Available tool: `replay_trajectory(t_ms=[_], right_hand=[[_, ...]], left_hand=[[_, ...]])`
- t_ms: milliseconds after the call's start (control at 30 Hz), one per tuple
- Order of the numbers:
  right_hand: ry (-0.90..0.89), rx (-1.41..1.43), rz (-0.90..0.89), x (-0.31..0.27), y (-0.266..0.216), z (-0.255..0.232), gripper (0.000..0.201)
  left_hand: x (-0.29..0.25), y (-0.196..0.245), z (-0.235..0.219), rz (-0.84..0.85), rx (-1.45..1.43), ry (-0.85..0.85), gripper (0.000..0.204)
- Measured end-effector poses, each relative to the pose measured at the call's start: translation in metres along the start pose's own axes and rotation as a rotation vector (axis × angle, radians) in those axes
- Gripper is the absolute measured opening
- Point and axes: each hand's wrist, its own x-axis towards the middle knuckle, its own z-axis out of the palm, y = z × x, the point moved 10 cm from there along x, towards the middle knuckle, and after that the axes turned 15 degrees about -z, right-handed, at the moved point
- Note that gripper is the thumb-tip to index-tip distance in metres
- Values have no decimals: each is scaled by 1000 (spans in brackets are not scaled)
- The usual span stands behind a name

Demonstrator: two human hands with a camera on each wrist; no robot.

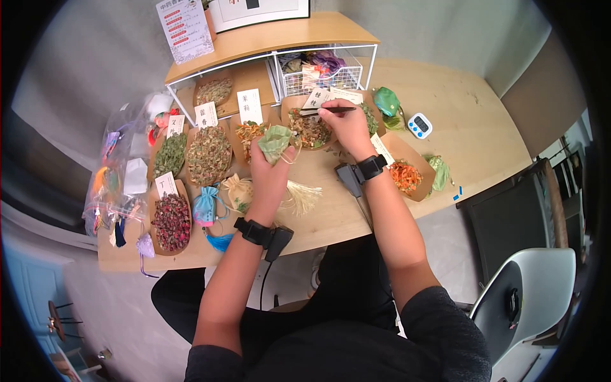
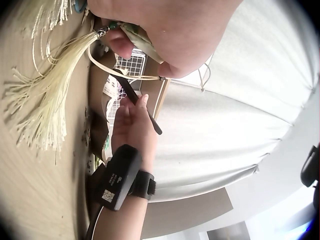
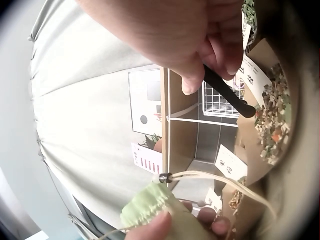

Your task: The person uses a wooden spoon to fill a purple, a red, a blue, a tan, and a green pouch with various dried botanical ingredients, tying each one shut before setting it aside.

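Note:
My left hand point(image 1: 270, 172) grips a pale green drawstring pouch point(image 1: 275, 143) above the table. In the right wrist view, the ruffled top of the pouch point(image 3: 145, 205) shows with a cream cord point(image 3: 220, 177) looping from it. A cream tassel point(image 2: 57, 87) hangs beside that hand in the left wrist view. My right hand point(image 1: 350, 130) pinches a slim black spoon-like tool point(image 3: 225, 92) between thumb and fingers. Its rounded tip overlaps the edge of a paper tray of chopped mixed herbs point(image 3: 272, 125) in the right wrist view. The pouch's inside is hidden.
Trays of dried green leaves point(image 1: 170, 156), red buds point(image 1: 170, 223) and orange petals point(image 1: 405, 176) surround the hands. A blue pouch point(image 1: 205, 205) and beige pouch point(image 1: 238, 192) lie near the left forearm. Behind stand a wooden shelf point(image 1: 318, 32) and wire basket point(image 1: 350, 76); a timer point(image 1: 420, 125) lies right.

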Motion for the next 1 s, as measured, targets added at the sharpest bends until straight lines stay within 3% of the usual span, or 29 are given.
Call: replay_trajectory(t_ms=[167,800,1000], right_hand=[[-17,-106,99,-1,10,-7,19],[-6,-272,8,-3,4,-8,20],[-35,-309,79,-3,5,-5,21]], left_hand=[[0,0,0,-3,3,-2,39],[1,-1,1,9,-15,-16,37],[3,-4,1,2,-1,-13,37]])
